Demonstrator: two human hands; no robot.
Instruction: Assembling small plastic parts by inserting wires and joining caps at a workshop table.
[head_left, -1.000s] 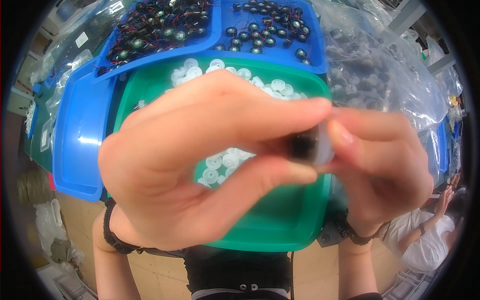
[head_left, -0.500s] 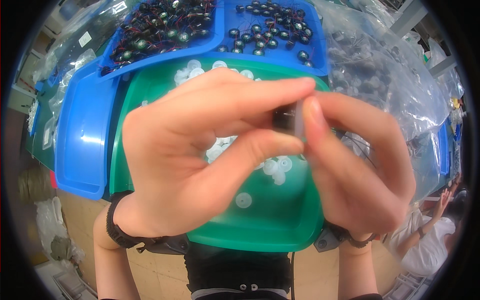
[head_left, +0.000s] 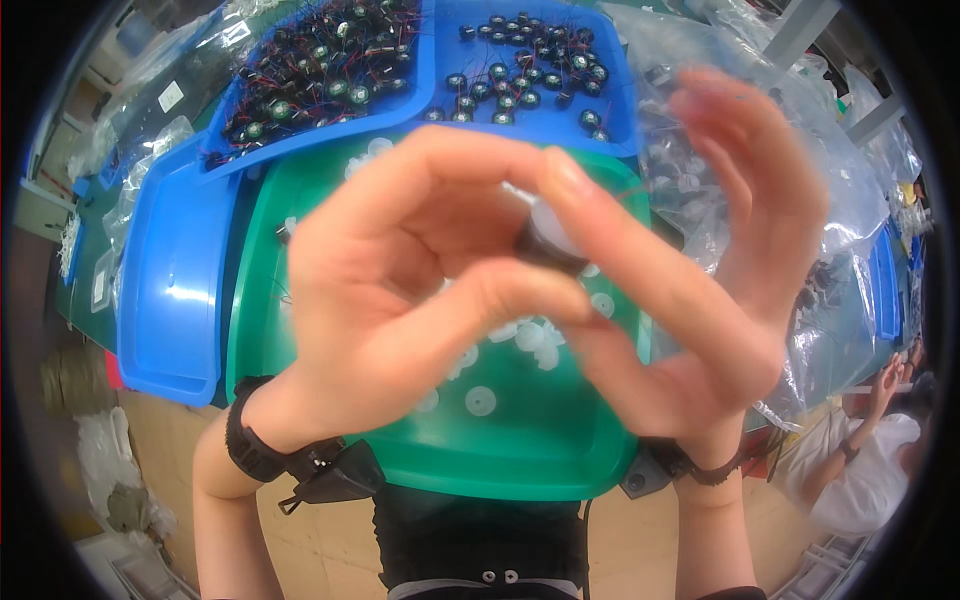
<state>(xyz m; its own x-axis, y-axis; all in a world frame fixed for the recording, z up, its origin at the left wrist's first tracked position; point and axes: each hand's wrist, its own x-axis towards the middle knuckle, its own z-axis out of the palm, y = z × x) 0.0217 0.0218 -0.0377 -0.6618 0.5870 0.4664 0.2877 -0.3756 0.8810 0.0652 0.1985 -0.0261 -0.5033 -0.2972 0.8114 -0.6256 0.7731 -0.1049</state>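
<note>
Okay, nearest on my feed sits a black strap [head_left: 256,440] around a wrist at the near left. Just beyond it I have my left hand [head_left: 365,285] curled into a ring, its thumb and index finger pinching a small black part [head_left: 540,253] with a whitish cap [head_left: 553,223] on it. That part lies right at the fingertips, above the thumb, tilted. My right hand [head_left: 715,345] comes in from the right, index finger passing beside the cap, thumb close against the left thumb; its other fingers stand raised, apart and blurred. I can't tell whether it grips the part too. Below both hands I see a green tray [head_left: 500,455] holding loose white pieces [head_left: 537,340]. Left of it lies a blue tray [head_left: 172,290]. Farther off, two far trays [head_left: 428,70], also blue, hold wired black discs [head_left: 320,75], heaped on the left, looser on the right. At the far right I make out a clear plastic bag [head_left: 850,200].
</note>
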